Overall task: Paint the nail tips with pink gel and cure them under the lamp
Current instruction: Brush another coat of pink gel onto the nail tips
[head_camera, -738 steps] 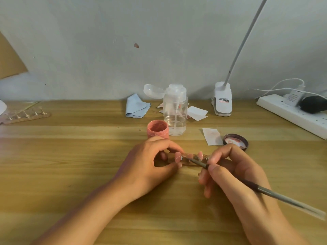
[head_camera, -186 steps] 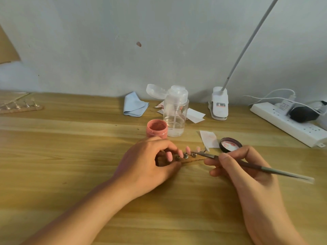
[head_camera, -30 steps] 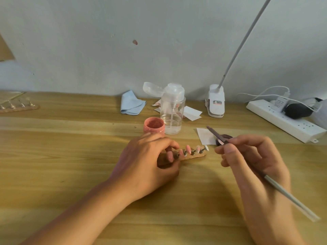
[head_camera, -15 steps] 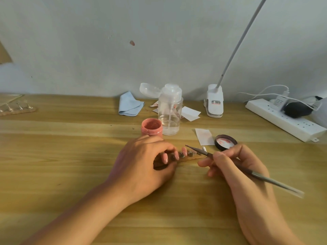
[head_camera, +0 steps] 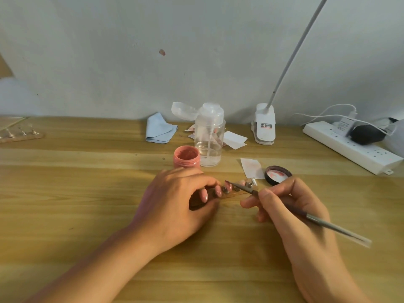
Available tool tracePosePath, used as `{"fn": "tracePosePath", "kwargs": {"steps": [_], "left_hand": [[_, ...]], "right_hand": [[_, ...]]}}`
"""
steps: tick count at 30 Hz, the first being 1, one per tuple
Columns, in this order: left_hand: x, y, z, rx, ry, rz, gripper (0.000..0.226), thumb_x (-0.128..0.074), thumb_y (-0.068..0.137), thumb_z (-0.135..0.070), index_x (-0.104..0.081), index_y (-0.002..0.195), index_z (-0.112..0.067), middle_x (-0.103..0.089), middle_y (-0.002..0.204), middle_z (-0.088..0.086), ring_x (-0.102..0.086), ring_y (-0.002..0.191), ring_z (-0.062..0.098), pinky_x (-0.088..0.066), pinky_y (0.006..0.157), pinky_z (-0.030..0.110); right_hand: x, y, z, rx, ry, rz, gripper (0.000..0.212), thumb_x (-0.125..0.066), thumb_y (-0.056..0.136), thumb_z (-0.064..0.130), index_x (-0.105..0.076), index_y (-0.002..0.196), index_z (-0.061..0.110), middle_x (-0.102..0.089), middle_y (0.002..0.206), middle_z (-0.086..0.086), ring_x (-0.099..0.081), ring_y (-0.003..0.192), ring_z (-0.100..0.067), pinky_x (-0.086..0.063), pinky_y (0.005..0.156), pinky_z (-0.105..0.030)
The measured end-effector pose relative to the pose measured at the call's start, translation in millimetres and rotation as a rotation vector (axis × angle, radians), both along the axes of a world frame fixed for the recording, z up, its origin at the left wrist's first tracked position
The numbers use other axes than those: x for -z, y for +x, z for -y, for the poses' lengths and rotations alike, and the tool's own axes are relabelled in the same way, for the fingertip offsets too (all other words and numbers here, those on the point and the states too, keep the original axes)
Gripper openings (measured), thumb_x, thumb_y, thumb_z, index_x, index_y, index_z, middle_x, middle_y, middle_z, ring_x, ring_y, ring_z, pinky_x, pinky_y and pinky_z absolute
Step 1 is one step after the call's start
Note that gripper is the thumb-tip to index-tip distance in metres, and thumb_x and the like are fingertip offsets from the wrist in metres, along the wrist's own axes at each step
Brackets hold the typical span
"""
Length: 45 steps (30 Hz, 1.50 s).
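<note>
At about nine o'clock on the table point(head_camera: 65, 193), far left, lay a spare rack point(head_camera: 21, 136) of tips, untouched. The left hand point(head_camera: 175, 204) curled round the near end of the wooden holder strip point(head_camera: 235, 193), thumb and fingers pinching it flat to the wood. The nail tips point(head_camera: 218, 190) stood along it on small studs. The left few were already pink; those toward three o'clock seemed bare, though they were too small to be sure. The open pink gel jar point(head_camera: 187, 156) sat at twelve o'clock from that hand. The right hand point(head_camera: 295, 215) gripped the gel brush point(head_camera: 328, 225) pen-fashion near the ferrule, its bristles meeting a tip mid-strip. The tips looked feather-light, thin springy plastic, likely to pop off their studs under a push and slick while the gel was wet. The strip's bare wooden end was therefore the place to hold, never the tips. The clip lamp point(head_camera: 264, 125) waited at one o'clock, well apart.
</note>
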<state>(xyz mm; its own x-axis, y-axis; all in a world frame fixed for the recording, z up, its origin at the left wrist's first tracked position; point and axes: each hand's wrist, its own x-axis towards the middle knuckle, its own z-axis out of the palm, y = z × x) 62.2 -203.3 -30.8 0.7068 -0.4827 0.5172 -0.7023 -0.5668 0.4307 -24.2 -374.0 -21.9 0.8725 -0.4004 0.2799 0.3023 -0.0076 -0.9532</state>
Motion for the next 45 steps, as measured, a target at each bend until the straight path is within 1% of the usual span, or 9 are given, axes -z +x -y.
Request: {"fn": "tracePosePath", "kwargs": {"steps": [4, 8, 11, 16, 19, 27, 30, 38, 45], "left_hand": [[-0.2, -0.5, -0.1, 0.001, -0.002, 0.004, 0.012, -0.076, 0.079, -0.034, -0.072, 0.09, -0.035, -0.057, 0.074, -0.019, -0.056, 0.075, 0.0, -0.045, 0.071, 0.027], [-0.4, -0.7, 0.3, -0.003, -0.001, 0.006, 0.012, -0.076, 0.079, -0.033, -0.072, 0.09, -0.035, -0.058, 0.074, -0.019, -0.056, 0.074, 0.0, -0.041, 0.072, 0.025], [-0.4, -0.8, 0.1, 0.002, 0.0, 0.003, 0.013, -0.076, 0.08, -0.033, -0.072, 0.092, -0.035, -0.056, 0.073, -0.02, -0.056, 0.075, -0.001, -0.044, 0.072, 0.028], [-0.8, -1.2, 0.2, -0.001, -0.001, 0.003, 0.014, -0.077, 0.08, -0.033, -0.072, 0.092, -0.035, -0.058, 0.075, -0.019, -0.057, 0.076, -0.002, -0.045, 0.072, 0.031], [-0.6, -1.5, 0.1, -0.004, 0.002, 0.0, 0.014, -0.077, 0.079, -0.034, -0.072, 0.092, -0.035, -0.058, 0.075, -0.02, -0.056, 0.076, -0.003, -0.044, 0.072, 0.031], [-0.6, -1.6, 0.0, -0.012, 0.006, -0.004, 0.013, -0.073, 0.08, -0.039, -0.072, 0.093, -0.036, -0.059, 0.076, -0.02, -0.056, 0.075, -0.004, -0.035, 0.071, 0.018], [-0.7, -1.4, 0.0, -0.006, 0.005, -0.007, 0.013, -0.075, 0.08, -0.037, -0.072, 0.092, -0.036, -0.059, 0.075, -0.02, -0.056, 0.075, -0.003, -0.038, 0.071, 0.022], [-1.1, -2.0, 0.1, -0.027, 0.016, -0.008, 0.013, -0.077, 0.08, -0.035, -0.071, 0.092, -0.035, -0.061, 0.077, -0.019, -0.058, 0.075, -0.002, -0.035, 0.072, 0.021], [-0.8, -2.0, 0.4, -0.037, 0.017, -0.014, 0.014, -0.077, 0.081, -0.036, -0.072, 0.094, -0.036, -0.064, 0.08, -0.019, -0.059, 0.077, -0.003, -0.037, 0.073, 0.022]], "right_hand": [[0.5, 0.3, 0.8, 0.003, -0.018, 0.0, 0.032, -0.061, 0.09, 0.007, -0.055, 0.063, 0.024, -0.075, 0.072, -0.01, -0.056, 0.055, -0.008, -0.048, 0.057, -0.016], [0.4, 0.2, 1.1, 0.011, -0.03, -0.001, 0.03, -0.06, 0.091, 0.005, -0.053, 0.066, 0.021, -0.074, 0.071, -0.01, -0.057, 0.055, -0.006, -0.049, 0.057, -0.016], [-0.4, 0.5, 0.6, 0.005, -0.015, -0.005, 0.035, -0.059, 0.091, 0.004, -0.055, 0.062, 0.024, -0.073, 0.07, -0.012, -0.058, 0.055, -0.004, -0.048, 0.055, -0.015], [0.0, 1.0, 2.2, 0.013, -0.022, -0.002, 0.034, -0.058, 0.091, -0.001, -0.052, 0.064, 0.019, -0.072, 0.067, -0.013, -0.055, 0.052, -0.007, -0.046, 0.053, -0.016], [-0.7, 0.7, 1.8, 0.003, -0.035, -0.008, 0.038, -0.063, 0.09, 0.001, -0.055, 0.062, 0.025, -0.072, 0.067, -0.012, -0.053, 0.051, -0.007, -0.046, 0.052, -0.015], [0.8, 2.2, 4.3, 0.038, 0.012, -0.02, 0.023, -0.055, 0.089, -0.002, -0.047, 0.07, 0.008, -0.07, 0.063, -0.014, -0.049, 0.049, -0.01, -0.044, 0.049, -0.016], [0.5, 2.2, 4.3, 0.035, 0.017, -0.026, 0.021, -0.054, 0.088, -0.003, -0.047, 0.071, 0.008, -0.069, 0.062, -0.014, -0.049, 0.049, -0.011, -0.044, 0.048, -0.016], [-0.7, 2.5, 3.4, 0.026, 0.065, -0.01, 0.018, -0.052, 0.093, -0.001, -0.046, 0.077, 0.004, -0.069, 0.064, -0.016, -0.05, 0.046, -0.015, -0.045, 0.047, -0.019], [-0.6, 1.4, 3.5, -0.007, 0.021, -0.015, 0.017, -0.051, 0.093, 0.001, -0.045, 0.078, 0.004, -0.07, 0.066, -0.016, -0.05, 0.049, -0.014, -0.045, 0.05, -0.019]]}}
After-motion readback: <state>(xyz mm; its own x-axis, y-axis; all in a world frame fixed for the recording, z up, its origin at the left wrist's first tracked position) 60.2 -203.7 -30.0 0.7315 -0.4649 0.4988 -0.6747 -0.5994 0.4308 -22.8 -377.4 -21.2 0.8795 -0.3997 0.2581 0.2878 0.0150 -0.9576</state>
